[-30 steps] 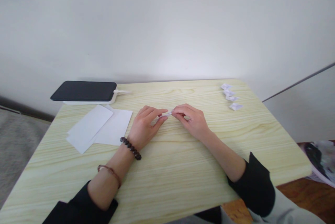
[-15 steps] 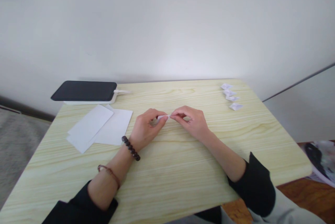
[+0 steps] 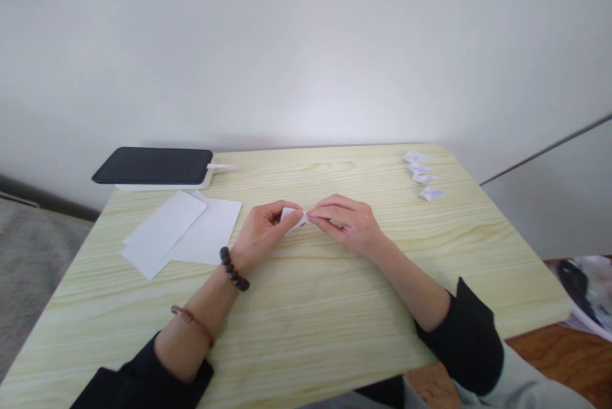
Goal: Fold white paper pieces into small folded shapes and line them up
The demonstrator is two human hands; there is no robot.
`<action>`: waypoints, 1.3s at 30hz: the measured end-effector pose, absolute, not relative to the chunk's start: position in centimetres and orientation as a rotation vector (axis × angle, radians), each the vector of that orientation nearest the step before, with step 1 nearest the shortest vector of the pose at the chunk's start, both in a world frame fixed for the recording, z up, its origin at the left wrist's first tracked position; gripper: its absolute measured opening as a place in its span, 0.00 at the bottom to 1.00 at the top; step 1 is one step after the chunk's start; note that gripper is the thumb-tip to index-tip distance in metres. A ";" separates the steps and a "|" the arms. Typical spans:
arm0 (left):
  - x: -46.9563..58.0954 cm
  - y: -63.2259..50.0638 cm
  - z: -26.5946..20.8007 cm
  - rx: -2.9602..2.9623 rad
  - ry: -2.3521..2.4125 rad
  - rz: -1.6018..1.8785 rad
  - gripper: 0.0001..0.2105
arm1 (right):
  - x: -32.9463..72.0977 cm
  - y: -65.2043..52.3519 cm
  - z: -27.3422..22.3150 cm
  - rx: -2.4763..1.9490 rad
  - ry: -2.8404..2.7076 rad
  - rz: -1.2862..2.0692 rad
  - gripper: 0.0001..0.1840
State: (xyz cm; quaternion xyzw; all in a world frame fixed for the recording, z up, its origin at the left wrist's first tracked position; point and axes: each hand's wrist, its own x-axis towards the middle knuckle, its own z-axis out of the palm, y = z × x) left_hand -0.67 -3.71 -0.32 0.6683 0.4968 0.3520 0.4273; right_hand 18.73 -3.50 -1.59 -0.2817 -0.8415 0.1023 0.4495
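Observation:
Between my two hands, over the middle of the table, is a small folded piece of white paper. My left hand grips it from the left with thumb and fingers, covering part of it. My right hand pinches its right tip between thumb and fingertips. The paper's exact fold is partly hidden by the fingers. At the far right of the table stand several small folded paper boats, close together in a row.
Loose white paper sheets overlap on the left of the table. Behind them a black-screened phone lies on a white block, with a white cable at its right end. A white wall rises along the back edge.
My left hand has rolled and shifted slightly left, so more of the folded paper's flat face shows. The fingers of my right hand have moved a little at the tip.

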 end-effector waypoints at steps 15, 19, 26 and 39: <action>-0.2 -4.1 0.2 1.720 1.317 0.840 0.14 | 18.7 -3.9 -1.4 -0.906 -2.020 0.589 0.05; 0.0 -4.4 0.2 1.759 1.351 0.858 0.13 | 18.6 -4.0 -1.3 -1.029 -2.064 0.665 0.08; -0.1 -4.1 -0.7 1.887 1.311 0.846 0.12 | 18.5 -4.0 -1.5 -0.996 -2.072 0.710 0.08; -0.2 -4.0 -0.6 1.853 1.282 0.841 0.11 | 18.7 -3.8 -1.4 -0.950 -2.129 0.748 0.09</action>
